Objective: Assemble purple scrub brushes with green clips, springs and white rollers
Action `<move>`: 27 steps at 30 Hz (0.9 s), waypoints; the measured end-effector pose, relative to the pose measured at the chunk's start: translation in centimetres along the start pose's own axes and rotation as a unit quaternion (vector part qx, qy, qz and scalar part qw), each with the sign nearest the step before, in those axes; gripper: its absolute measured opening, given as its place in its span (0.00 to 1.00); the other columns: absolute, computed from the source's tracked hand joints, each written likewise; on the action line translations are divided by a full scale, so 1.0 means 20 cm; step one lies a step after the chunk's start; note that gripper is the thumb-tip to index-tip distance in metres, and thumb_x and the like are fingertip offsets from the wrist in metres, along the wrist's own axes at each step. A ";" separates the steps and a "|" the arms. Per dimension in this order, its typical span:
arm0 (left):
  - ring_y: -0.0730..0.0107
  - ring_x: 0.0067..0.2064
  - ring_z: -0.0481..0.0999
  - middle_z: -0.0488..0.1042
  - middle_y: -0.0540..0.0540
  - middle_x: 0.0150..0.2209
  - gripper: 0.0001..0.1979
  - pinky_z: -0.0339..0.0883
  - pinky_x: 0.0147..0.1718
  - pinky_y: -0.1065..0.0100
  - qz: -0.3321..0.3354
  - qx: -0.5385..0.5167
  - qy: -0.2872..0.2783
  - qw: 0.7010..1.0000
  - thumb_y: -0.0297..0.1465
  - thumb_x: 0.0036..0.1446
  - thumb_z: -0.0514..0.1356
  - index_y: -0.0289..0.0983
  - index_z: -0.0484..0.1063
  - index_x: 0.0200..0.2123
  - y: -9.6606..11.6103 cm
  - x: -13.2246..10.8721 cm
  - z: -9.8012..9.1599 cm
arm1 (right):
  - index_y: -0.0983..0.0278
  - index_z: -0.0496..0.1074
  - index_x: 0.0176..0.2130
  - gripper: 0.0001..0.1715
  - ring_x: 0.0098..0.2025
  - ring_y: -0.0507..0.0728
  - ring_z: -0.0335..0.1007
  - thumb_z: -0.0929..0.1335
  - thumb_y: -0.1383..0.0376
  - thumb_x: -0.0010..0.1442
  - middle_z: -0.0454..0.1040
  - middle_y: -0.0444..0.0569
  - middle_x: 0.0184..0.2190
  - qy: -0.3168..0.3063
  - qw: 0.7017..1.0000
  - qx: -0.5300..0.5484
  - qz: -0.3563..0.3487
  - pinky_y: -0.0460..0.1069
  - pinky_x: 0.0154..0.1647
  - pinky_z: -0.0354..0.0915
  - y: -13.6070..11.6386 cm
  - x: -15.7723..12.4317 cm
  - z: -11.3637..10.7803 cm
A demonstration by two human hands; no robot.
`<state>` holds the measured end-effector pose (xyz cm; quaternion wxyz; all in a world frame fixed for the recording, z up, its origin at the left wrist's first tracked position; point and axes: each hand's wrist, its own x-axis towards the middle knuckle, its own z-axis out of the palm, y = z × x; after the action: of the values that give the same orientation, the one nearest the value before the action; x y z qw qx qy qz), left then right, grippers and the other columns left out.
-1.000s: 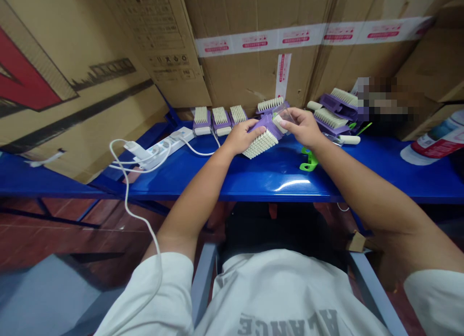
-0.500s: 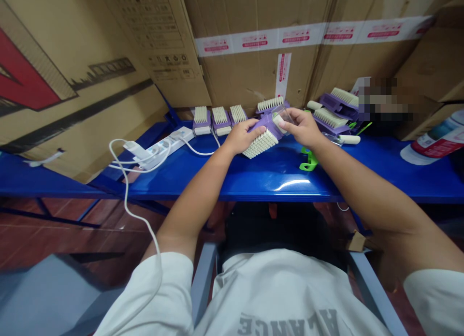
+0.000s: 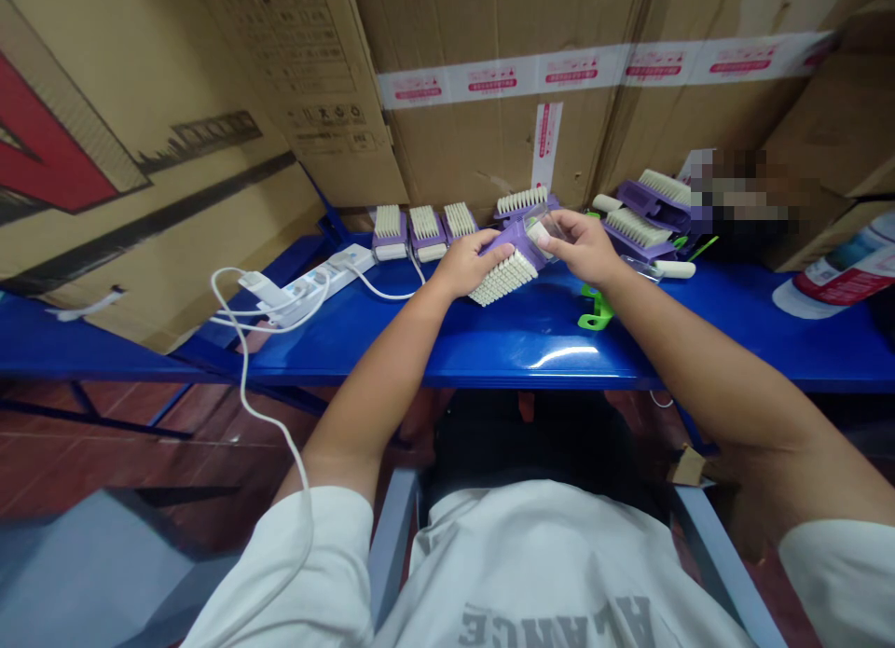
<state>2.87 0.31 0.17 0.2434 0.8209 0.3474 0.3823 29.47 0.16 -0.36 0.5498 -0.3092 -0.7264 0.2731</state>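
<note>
- 7 purple scrub brushes [image 3: 504, 278]: 6 on the counter [image 3: 489, 350], 1 in the hands [image 3: 461, 264] [image 3: 584, 247]
- 2 hands, both on that brush
- 1 power strip [image 3: 308, 292]
- 1 green plastic clip [image 3: 596, 310]

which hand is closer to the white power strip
Left. The left hand sits to the right of the white power strip in this view, not touching it. The right hand is farther right, beyond the purple-backed brush the left hand holds.

White T-shirt [image 3: 545, 559]; grey chest lettering [image 3: 556, 622]
</note>
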 end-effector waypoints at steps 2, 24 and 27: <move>0.48 0.59 0.88 0.91 0.40 0.56 0.35 0.78 0.59 0.57 0.002 -0.001 0.001 1.000 0.61 0.71 0.62 0.36 0.86 0.57 0.00 0.00 0.00 | 0.58 0.87 0.43 0.41 0.40 0.60 0.77 0.84 0.27 0.51 0.84 0.47 0.39 0.000 1.000 0.000 0.000 0.57 0.49 0.76 0.00 0.00 0.00; 0.48 0.59 0.87 0.90 0.40 0.57 0.35 0.78 0.59 0.57 -0.007 0.000 -0.003 1.000 0.62 0.72 0.61 0.37 0.86 0.58 0.01 0.00 0.00 | 0.59 0.84 0.40 0.44 0.40 0.60 0.75 0.84 0.26 0.50 0.83 0.47 0.37 -0.018 1.000 -0.012 0.012 0.56 0.47 0.74 -0.02 0.00 0.02; 0.48 0.60 0.87 0.90 0.40 0.57 0.34 0.78 0.60 0.57 -0.008 0.004 -0.005 1.000 0.61 0.73 0.62 0.37 0.86 0.58 0.01 0.00 0.00 | 0.59 0.84 0.40 0.45 0.40 0.60 0.75 0.83 0.25 0.48 0.83 0.47 0.37 -0.015 1.000 -0.010 0.012 0.56 0.47 0.73 -0.02 0.00 0.02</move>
<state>2.90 0.16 0.33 0.2445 0.8210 0.3542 0.3751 29.02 -0.07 -0.16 0.5323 -0.3190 -0.7338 0.2765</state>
